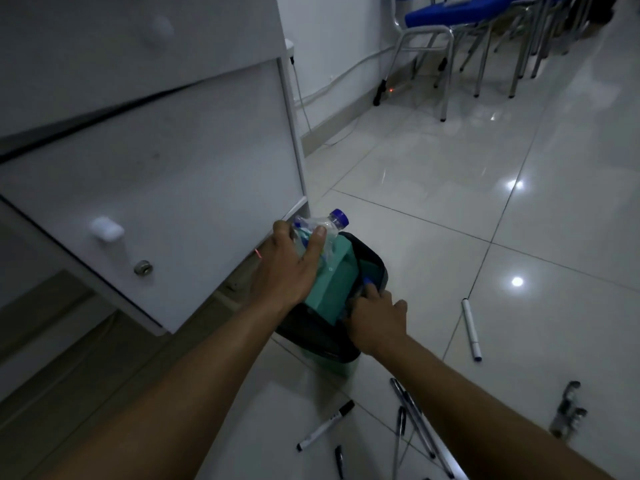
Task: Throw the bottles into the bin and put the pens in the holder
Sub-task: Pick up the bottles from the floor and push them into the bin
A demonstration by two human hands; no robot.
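Gripping a clear bottle [320, 233] over the bin [375, 268], left hand [287, 268] wraps it; right hand [377, 320] presses the bin's near rim. Pens [412, 420] lie on floor [519, 237], near right.

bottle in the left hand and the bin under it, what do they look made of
Bottle: thin clear plastic, probably; see-through, crumpled wall, glossy blue screw cap. Bin: looks like hard plastic, dark matte rim with rounded moulded corners and a teal swing flap.

white cabinet [156, 161], blue chairs [446, 15], tiled floor [433, 168]
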